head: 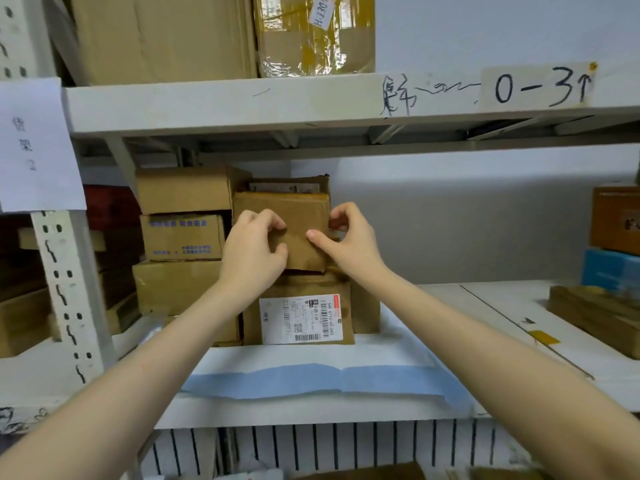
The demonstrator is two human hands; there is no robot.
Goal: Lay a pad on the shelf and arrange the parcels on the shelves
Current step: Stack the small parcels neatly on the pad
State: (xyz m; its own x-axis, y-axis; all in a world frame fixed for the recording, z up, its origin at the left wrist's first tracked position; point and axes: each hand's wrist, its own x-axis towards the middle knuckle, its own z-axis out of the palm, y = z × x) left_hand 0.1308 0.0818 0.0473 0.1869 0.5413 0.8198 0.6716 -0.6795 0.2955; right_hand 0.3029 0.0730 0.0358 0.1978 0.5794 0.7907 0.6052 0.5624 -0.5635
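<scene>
A small brown cardboard parcel [298, 216] rests on top of a larger parcel with a white shipping label [301, 318] on the middle shelf. My left hand [254, 251] grips the small parcel's left front side and my right hand [341, 242] pinches its right side. A white and blue pad [311, 375] lies on the shelf [381, 414] under the stack, its blue edge hanging over the front. To the left, three brown parcels [181, 237] are stacked one on another.
The upper shelf beam [242, 102] with a "0-3" label runs overhead, carrying large boxes [311, 32]. A perforated upright [65, 289] stands at left. An orange box and a blue box [613, 247] plus flat cardboard [595, 313] sit at right.
</scene>
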